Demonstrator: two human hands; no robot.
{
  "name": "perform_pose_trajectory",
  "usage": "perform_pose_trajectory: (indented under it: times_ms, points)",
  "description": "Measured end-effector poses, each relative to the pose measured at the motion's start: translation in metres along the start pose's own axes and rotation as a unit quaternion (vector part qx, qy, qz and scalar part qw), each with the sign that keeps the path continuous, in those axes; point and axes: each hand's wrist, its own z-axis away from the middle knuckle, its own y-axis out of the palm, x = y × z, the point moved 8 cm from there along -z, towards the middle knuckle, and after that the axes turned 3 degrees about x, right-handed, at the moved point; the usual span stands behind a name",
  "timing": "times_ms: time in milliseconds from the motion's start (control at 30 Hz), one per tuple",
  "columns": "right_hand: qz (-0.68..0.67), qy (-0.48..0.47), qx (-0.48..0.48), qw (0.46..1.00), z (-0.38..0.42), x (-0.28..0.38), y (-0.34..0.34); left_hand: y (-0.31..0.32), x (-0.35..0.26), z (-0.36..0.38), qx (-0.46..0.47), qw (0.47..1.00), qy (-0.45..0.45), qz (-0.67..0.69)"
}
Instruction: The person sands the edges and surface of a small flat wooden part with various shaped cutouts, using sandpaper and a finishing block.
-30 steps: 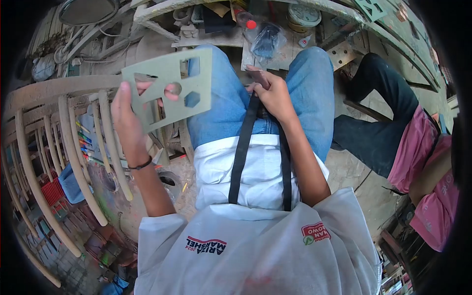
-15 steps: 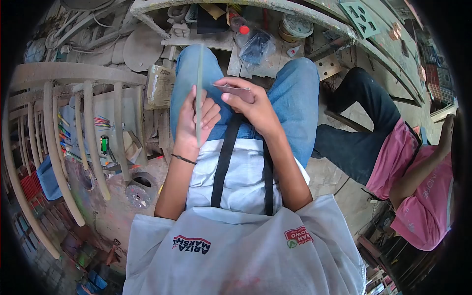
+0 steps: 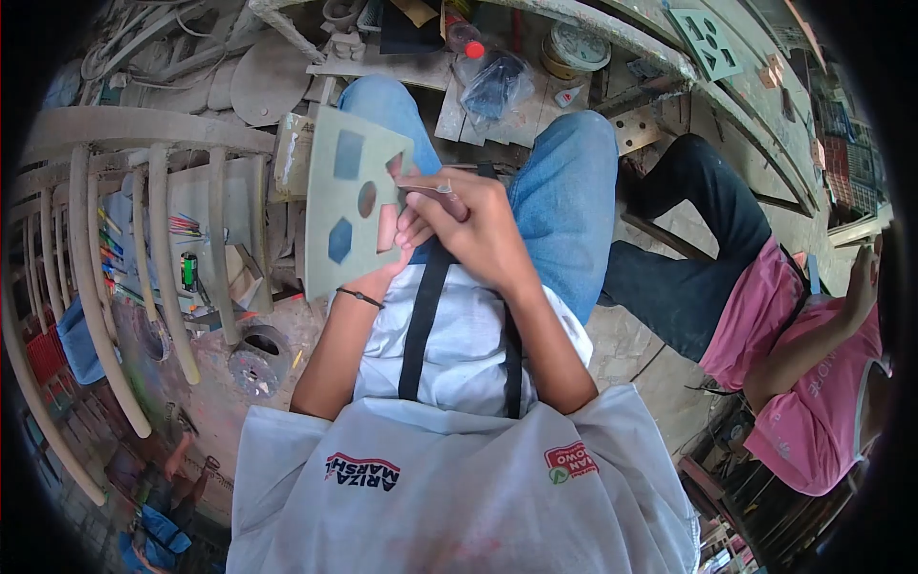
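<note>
My left hand (image 3: 389, 232) holds a thin grey-green board (image 3: 344, 215) upright over my lap; the board hides most of the hand. Square, round and hexagonal holes are cut through the board, with a notch at its right edge. My right hand (image 3: 469, 225) pinches a small piece of sandpaper (image 3: 426, 188) and presses it against that right edge by the notch. Both hands are above my jeans and white apron.
A curved wooden slatted frame (image 3: 143, 143) stands at the left. Ahead lie a red-capped bottle (image 3: 466, 38), a plastic bag (image 3: 492, 81), a round tin (image 3: 579, 43) and another cut-out board (image 3: 703, 38). A person in a pink shirt (image 3: 813, 383) sits close at the right.
The board came in from my left, turned edge-on, then face-on over my lap. My right hand rose from my lap with the sandpaper and now meets the board's edge.
</note>
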Motion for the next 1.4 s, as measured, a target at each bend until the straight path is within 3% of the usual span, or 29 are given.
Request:
perform_pose_trajectory:
  times_ms: [33, 67, 133, 233, 300, 333, 367, 400, 433, 467, 633, 700, 733, 800, 833, 867, 900, 933, 1000, 1033, 1067, 1133, 1167, 1200, 1267, 1300, 1333, 1400]
  points:
    - [-0.086, 0.031, -0.015, 0.996, 0.002, -0.007, 0.003, -0.007, 0.0, 0.001, -0.05, 0.999, 0.016, -0.009]
    - [0.01, -0.022, -0.011, 1.0, 0.001, 0.0, 0.004, -0.009, 0.003, 0.001, -0.051, 0.999, 0.012, -0.005]
    - [-0.094, -0.023, -0.063, 0.993, 0.0, 0.014, 0.003, -0.016, -0.007, -0.001, -0.075, 0.992, 0.082, -0.055]
    - [-0.103, 0.028, -0.059, 0.993, 0.0, 0.009, 0.009, -0.021, -0.003, -0.004, -0.069, 0.993, 0.088, -0.05]
    - [-0.067, 0.007, -0.069, 0.995, 0.003, 0.002, 0.011, -0.032, -0.006, -0.011, -0.054, 0.991, 0.103, -0.066]
    - [-0.03, -0.012, -0.08, 0.996, 0.004, 0.003, 0.011, -0.02, -0.009, -0.017, 0.119, 0.988, 0.098, -0.003]
    - [-0.031, -0.013, -0.081, 0.996, 0.004, 0.003, 0.011, -0.01, -0.009, -0.013, 0.289, 0.951, 0.089, 0.061]
    - [-0.002, -0.007, -0.085, 0.996, 0.006, 0.003, 0.011, -0.007, -0.005, -0.011, 0.289, 0.951, 0.088, 0.061]
    - [0.026, 0.0, -0.089, 0.996, 0.006, 0.003, 0.011, -0.027, -0.001, -0.015, 0.106, 0.98, 0.14, -0.09]
    - [0.026, 0.003, -0.088, 0.996, 0.006, 0.006, 0.011, -0.047, -0.005, -0.008, -0.085, 0.951, 0.183, -0.235]
    - [0.033, -0.001, -0.1, 0.994, 0.005, 0.001, 0.01, 0.003, -0.021, -0.005, -0.018, 0.968, 0.23, -0.103]
    - [0.02, -0.005, -0.117, 0.993, 0.006, 0.015, 0.005, 0.003, -0.011, 0.006, -0.177, 0.972, 0.152, 0.018]
    - [0.007, -0.006, -0.132, 0.991, 0.008, 0.021, 0.002, -0.012, -0.006, 0.003, -0.181, 0.972, 0.149, 0.019]
    - [-0.004, -0.028, -0.142, 0.989, 0.009, 0.014, 0.005, -0.02, -0.009, -0.012, 0.01, 0.981, 0.192, -0.037]
    - [-0.015, -0.058, -0.156, 0.986, 0.008, 0.014, 0.005, 0.003, -0.015, -0.009, 0.012, 0.98, 0.193, -0.04]
    - [-0.015, -0.063, -0.158, 0.985, 0.007, 0.014, 0.0, 0.006, -0.016, -0.002, -0.137, 0.973, 0.187, -0.022]
    - [0.026, -0.021, -0.098, 0.995, 0.004, 0.009, 0.001, 0.002, -0.016, 0.01, -0.284, 0.943, 0.176, -0.002]
    - [0.067, 0.026, -0.039, 0.997, 0.003, 0.003, 0.006, -0.006, -0.015, 0.009, -0.282, 0.943, 0.176, -0.003]
    - [0.045, 0.003, -0.077, 0.996, 0.001, 0.015, 0.004, -0.019, -0.008, -0.005, -0.076, 0.979, 0.172, -0.075]
    - [0.024, -0.022, -0.112, 0.993, 0.003, 0.024, 0.001, -0.024, -0.009, -0.019, 0.088, 0.977, 0.193, -0.026]
    - [0.023, -0.022, -0.114, 0.993, 0.004, 0.016, 0.002, -0.022, -0.008, -0.019, 0.09, 0.977, 0.191, -0.028]
    - [0.024, 0.02, -0.073, 0.997, 0.002, -0.006, 0.006, -0.014, -0.018, -0.011, -0.045, 0.972, 0.219, -0.07]
    - [0.027, -0.021, -0.077, 0.996, 0.004, 0.003, 0.002, -0.004, -0.021, 0.004, -0.124, 0.952, 0.207, -0.187]
    - [0.031, -0.019, -0.08, 0.996, 0.004, 0.011, 0.0, -0.002, -0.018, 0.002, -0.121, 0.954, 0.204, -0.185]
    - [0.004, 0.002, -0.106, 0.994, 0.006, 0.019, -0.001, -0.014, -0.004, -0.005, -0.142, 0.978, 0.151, -0.033]
    - [-0.014, -0.003, -0.107, 0.994, 0.007, 0.016, 0.001, -0.047, -0.002, -0.028, 0.002, 0.971, 0.206, -0.123]
    - [-0.013, -0.006, -0.108, 0.994, 0.008, 0.009, 0.0, -0.03, -0.008, -0.023, 0.005, 0.971, 0.207, -0.123]
    - [-0.026, 0.064, -0.049, 0.996, 0.005, -0.013, 0.004, -0.025, -0.011, -0.002, -0.178, 0.961, 0.178, -0.114]
